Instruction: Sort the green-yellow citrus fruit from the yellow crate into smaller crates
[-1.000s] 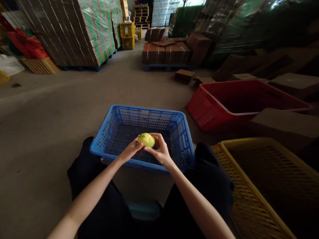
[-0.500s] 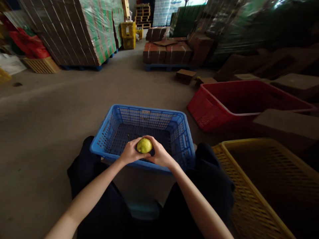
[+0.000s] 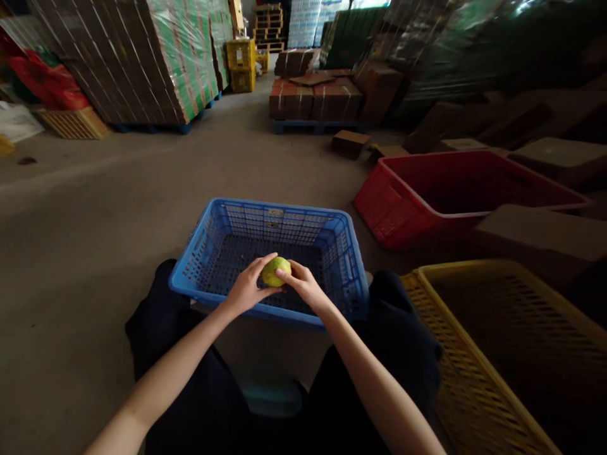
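Note:
A round yellow-green citrus fruit (image 3: 274,272) is held between both hands, above the near side of a blue plastic crate (image 3: 279,207). My left hand (image 3: 248,285) curves round its left side, fingers over the top and thumb beneath. On the right, my right hand (image 3: 305,287) grips the fruit, its thumb lying across the front. Some of the right fingers are hidden behind the fruit. The crate sits on the floor in front of my knees, and its slatted bottom shows behind the fruit.
At my right stands a yellow slatted crate (image 3: 467,268), with a red tub (image 3: 398,208) beyond it. Cardboard boxes (image 3: 540,230) crowd the right side. Farther off are strapped cartons on a blue pallet (image 3: 317,125) and a tall wrapped stack (image 3: 184,63).
The fruit has been turned between my hands. My right thumb has moved from below the fruit onto its front face. The view has shifted slightly.

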